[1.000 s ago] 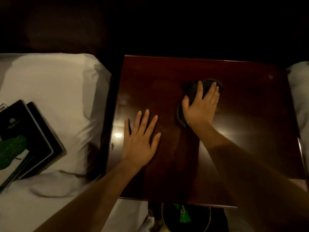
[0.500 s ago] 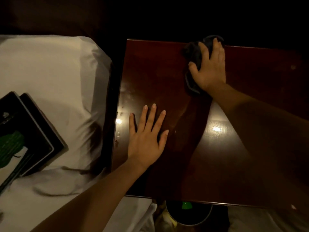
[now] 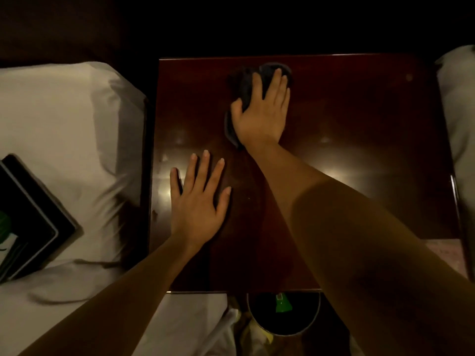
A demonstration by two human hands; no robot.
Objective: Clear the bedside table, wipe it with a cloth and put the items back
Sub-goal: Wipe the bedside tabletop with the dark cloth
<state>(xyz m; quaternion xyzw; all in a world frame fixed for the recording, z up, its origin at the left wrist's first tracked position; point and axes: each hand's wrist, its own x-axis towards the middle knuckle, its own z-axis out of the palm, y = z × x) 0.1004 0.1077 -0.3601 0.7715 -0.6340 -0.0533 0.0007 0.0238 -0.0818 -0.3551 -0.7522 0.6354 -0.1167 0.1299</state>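
The bedside table [image 3: 359, 119] has a dark, glossy wooden top with light reflections on it. A dark cloth [image 3: 244, 83] lies near the back middle of the top. My right hand [image 3: 262, 111] presses flat on the cloth, thumb hooked around its left side. My left hand [image 3: 198, 201] rests flat on the table's left front part, fingers spread, holding nothing. Nothing else stands on the tabletop.
A white bed with a pillow [image 3: 64, 119] is on the left. On it lies a stack of dark folders or books [image 3: 30, 217] with a green mark. A round dark bin [image 3: 282, 314] with something green inside sits below the table's front edge. Another white pillow [image 3: 457, 104] is at the right.
My right hand pushed the cloth from the middle to the back edge, then drew it slightly back toward me. My left hand stayed flat in place.
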